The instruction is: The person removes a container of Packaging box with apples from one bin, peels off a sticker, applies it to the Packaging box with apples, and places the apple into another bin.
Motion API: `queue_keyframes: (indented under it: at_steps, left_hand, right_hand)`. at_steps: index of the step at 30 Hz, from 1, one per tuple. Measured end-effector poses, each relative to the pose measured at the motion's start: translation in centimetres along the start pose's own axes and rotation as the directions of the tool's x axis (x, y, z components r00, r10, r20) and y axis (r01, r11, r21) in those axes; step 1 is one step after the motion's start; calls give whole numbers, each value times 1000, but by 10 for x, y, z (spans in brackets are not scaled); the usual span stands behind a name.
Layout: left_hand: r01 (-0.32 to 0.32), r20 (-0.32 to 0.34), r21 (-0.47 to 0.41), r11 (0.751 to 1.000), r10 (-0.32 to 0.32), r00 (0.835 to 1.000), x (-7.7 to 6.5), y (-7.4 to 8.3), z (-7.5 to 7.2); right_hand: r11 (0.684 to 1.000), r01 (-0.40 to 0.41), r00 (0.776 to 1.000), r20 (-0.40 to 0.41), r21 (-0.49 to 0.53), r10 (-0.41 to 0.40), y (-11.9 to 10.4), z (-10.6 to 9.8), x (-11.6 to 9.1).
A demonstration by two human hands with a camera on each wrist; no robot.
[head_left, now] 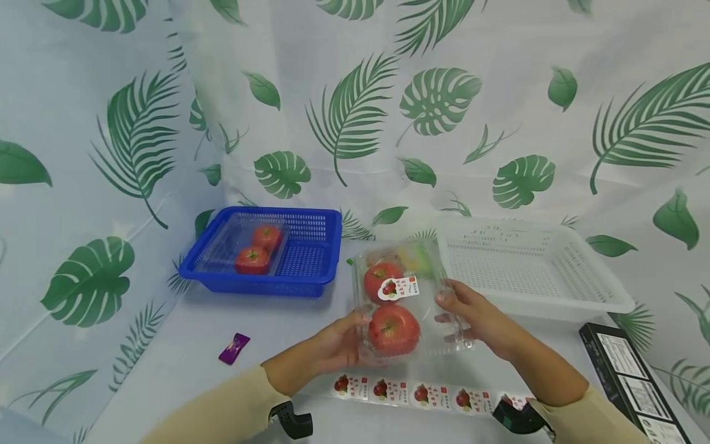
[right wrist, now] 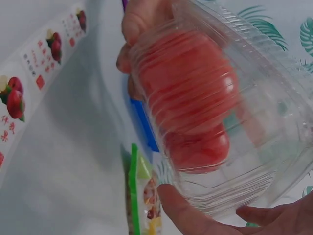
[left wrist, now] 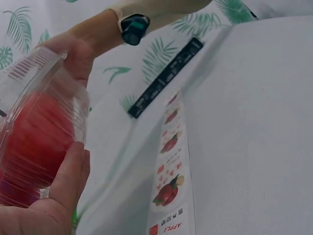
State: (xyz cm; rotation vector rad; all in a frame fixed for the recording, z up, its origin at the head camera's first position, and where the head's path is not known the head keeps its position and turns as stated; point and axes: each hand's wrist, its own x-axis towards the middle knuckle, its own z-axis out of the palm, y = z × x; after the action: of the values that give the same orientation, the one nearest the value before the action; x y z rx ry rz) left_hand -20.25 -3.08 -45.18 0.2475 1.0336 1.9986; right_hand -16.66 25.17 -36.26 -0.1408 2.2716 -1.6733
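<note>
Both hands hold a clear plastic clamshell box (head_left: 435,287) tilted above the table. Inside it lie two red apples (head_left: 394,330), and an apple-print sticker (head_left: 398,288) is on the lid. My left hand (head_left: 335,345) grips the left edge near the lower corner; in the left wrist view its fingers (left wrist: 68,183) lie along the box's side. On the opposite edge is my right hand (head_left: 479,314), thumb on top and fingers visible through the plastic. A strip of apple stickers (head_left: 407,393) lies on the table below the box.
A blue basket (head_left: 310,288) at back left holds another clear box with two apples (head_left: 252,260). The white basket (head_left: 532,306) stands back right. A green-edged snack packet (right wrist: 134,191) lies behind the held box. Nearby are a purple wrapped sweet (head_left: 234,348) and a long black box (head_left: 601,354).
</note>
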Motion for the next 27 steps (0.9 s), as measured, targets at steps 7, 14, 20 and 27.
queue_keyframes:
  at_steps: [7,14,20,27]
  left_hand:
    - [-48,-17,21,999,48,999,5,-1,3]
    - [-68,-32,48,997,70,997,14,0,13]
    - [-93,4,85,992,93,996,23,7,22]
    - [-122,22,161,979,120,993,35,12,32]
  right_hand:
    - [998,-51,998,-38,-38,49,-1,-3,0]
    - [998,-52,995,-88,-42,48,-5,-10,1]
    - [999,-19,991,-133,-31,15,-10,-23,-1]
    - [1000,-10,984,-176,-20,7,-14,-41,-3]
